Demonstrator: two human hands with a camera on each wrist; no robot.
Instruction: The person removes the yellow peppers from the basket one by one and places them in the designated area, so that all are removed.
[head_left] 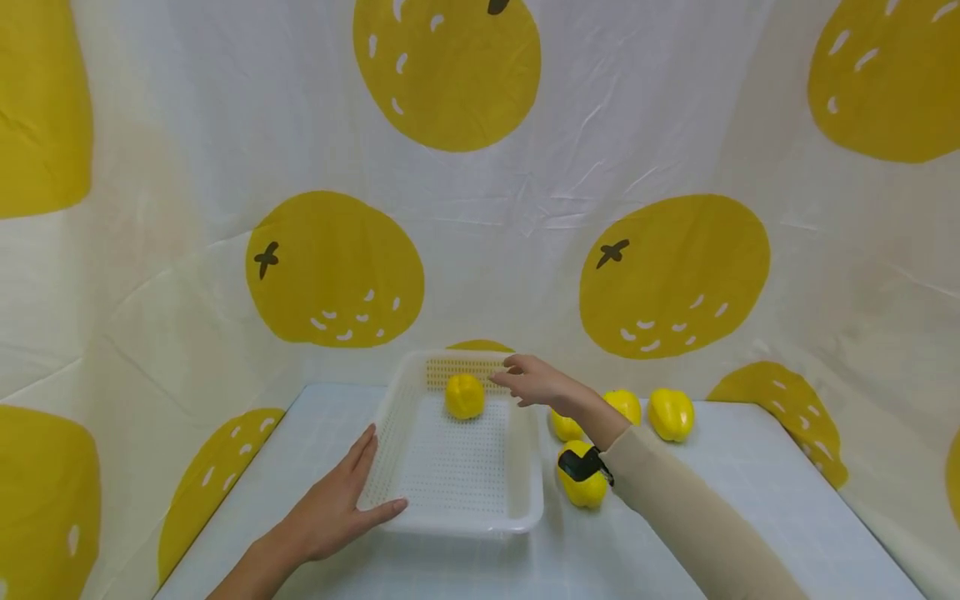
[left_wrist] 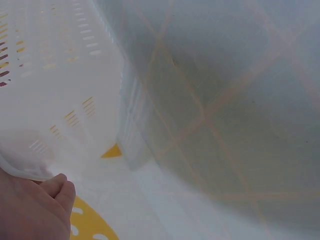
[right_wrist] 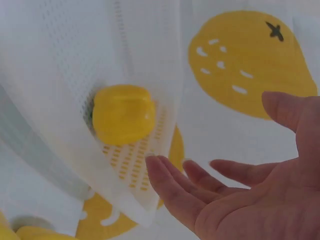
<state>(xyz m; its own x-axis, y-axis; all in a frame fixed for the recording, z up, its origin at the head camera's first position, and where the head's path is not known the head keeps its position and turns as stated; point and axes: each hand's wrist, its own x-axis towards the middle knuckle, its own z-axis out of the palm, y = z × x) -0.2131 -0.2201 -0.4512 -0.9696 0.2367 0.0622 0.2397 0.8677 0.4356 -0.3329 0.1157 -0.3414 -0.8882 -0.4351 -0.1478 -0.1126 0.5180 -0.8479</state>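
Note:
A white plastic basket (head_left: 450, 517) with a perforated bottom stands on the table, and one yellow bell pepper (head_left: 465, 396) lies inside near its far end. My left hand (head_left: 337, 500) holds the basket's near left corner, thumb over the rim and fingers along the outer side. Above the far right rim is my right hand (head_left: 536, 382), its fingers loosely extended and nothing in them. The right wrist view shows that hand (right_wrist: 240, 185) apart from the bell pepper (right_wrist: 124, 115). More yellow bell peppers (head_left: 671, 414) lie right of the basket, some partly hidden by the right arm.
The pale blue table (head_left: 750, 475) has a faint grid pattern. Behind it and on both sides hangs a white cloth (head_left: 495, 250) printed with large yellow fruit. A black band (head_left: 581, 464) sits on the right wrist, in front of one bell pepper.

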